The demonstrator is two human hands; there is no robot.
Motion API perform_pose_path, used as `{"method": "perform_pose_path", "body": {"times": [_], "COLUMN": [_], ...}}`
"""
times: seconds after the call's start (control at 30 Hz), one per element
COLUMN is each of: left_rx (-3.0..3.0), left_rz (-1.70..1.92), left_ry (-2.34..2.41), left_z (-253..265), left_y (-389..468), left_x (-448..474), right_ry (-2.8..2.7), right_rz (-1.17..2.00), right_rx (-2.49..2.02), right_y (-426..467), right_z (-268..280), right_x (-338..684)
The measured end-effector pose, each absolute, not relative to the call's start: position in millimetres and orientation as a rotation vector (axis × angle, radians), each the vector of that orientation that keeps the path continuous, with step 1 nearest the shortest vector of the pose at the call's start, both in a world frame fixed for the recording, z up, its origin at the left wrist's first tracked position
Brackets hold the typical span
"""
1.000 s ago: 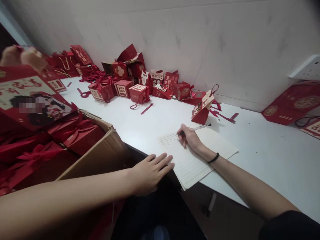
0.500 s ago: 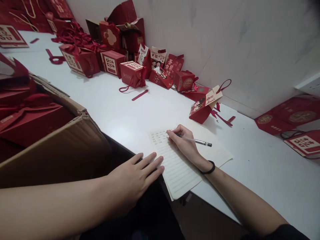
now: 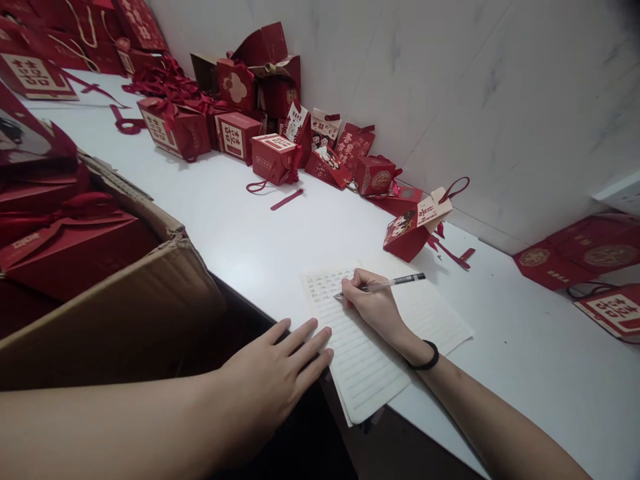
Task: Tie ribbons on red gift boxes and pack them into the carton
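Note:
Between the thumb and fingers of my right hand (image 3: 376, 308) is a clear-barrelled pen (image 3: 400, 280) with a dark end. Its tip meets a lined sheet of paper (image 3: 365, 373), at the end of a row of small handwritten marks near the upper left corner. The sheet lies slanted on the white table (image 3: 235, 233), one corner hanging over the front edge. My left hand (image 3: 275, 373) is spread flat at the table's edge, fingertips at the paper's left margin. A black band (image 3: 425, 357) circles my right wrist.
Small red gift boxes (image 3: 275, 158) and a ribbon pile (image 3: 165, 83) line the wall. A tilted red box (image 3: 407, 233) stands behind the paper. At left, an open cardboard carton (image 3: 165, 287) holds red boxes; more red bags (image 3: 575, 250) are at right.
My right hand and the pen tip have moved down to a lower row of the writing. The whole view has shifted slightly; my left hand stays spread by the paper.

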State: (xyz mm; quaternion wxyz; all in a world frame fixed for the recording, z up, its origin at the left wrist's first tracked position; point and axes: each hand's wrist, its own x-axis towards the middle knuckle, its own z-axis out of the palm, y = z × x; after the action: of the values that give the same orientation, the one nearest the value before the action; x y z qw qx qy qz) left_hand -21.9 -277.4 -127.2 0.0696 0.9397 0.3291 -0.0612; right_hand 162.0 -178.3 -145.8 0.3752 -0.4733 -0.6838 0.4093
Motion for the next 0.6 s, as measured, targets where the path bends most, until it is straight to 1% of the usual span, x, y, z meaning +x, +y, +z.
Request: {"method": "perform_pose_path", "body": {"times": [0.13, 0.4, 0.6], "left_rx": [2.832, 2.797, 2.785], "left_rz": [-0.199, -0.112, -0.138], "left_ry": [1.002, 1.017, 1.016], "left_z": [-127.3, -131.4, -132.4], "left_y": [-278.4, -279.1, -280.4], "left_x": [-22.1, -22.3, -20.6], "right_ry": [-1.751, -1.760, -1.760], "right_rz": [1.018, 0.992, 0.983], "right_rx": [-1.227, -1.261, -1.275], "right_y": [-177.8, -178.6, -178.6], "right_z": [-146.4, -145.7, -144.6], "right_x": [161.2, 161.1, 160.9]}}
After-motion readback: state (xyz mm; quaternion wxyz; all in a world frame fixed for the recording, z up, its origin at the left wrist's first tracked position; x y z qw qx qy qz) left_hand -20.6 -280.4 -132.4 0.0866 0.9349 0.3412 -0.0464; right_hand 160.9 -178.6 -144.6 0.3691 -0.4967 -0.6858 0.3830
